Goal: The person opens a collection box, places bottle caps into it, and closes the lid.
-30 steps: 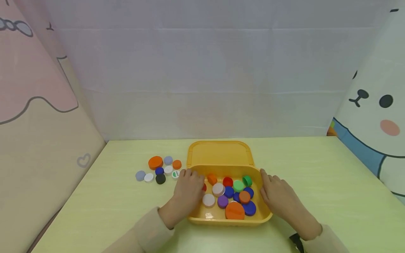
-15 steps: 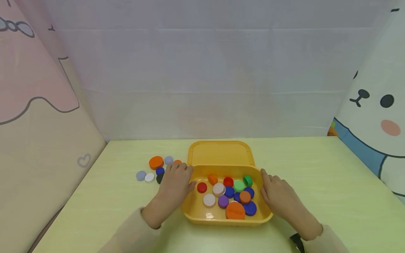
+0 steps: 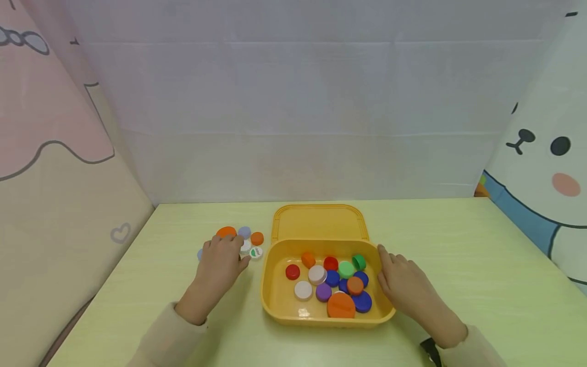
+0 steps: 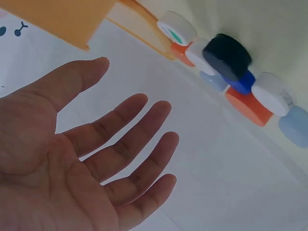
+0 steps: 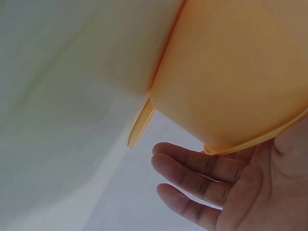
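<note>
Two hands are under inspection, both mine. My left hand (image 3: 220,262) hangs over the left half of the tabletop (image 3: 440,229), above nine loose caps (image 4: 226,57). In its wrist view the fingers (image 4: 134,137) are spread and gently bent, well apart from those caps. The group lies between the tabletop's left edge and the yellow box (image 3: 282,300), and consists of one large orange, one small orange, one black, one dark blue, two pale blue, two plain white and one white with a green mark. Seen from the head, my left hand hides several of them.

My right hand (image 3: 403,280) is at the box's right rim, index finger reaching along it. The wrist view shows three fingers extended and slightly parted outside the wall; how firmly I bear on it I cannot tell.

The yellow box stands upright, about midway between the tabletop's left and right edges. Noted inside: two red caps (image 3: 292,271), a purple cap (image 3: 323,292), a large orange cap (image 3: 341,306), and further blue, green, white and orange ones. Behind it, near the tabletop's rear edge, lies a flat yellow lid (image 3: 319,223); contact with the box cannot be determined.
</note>
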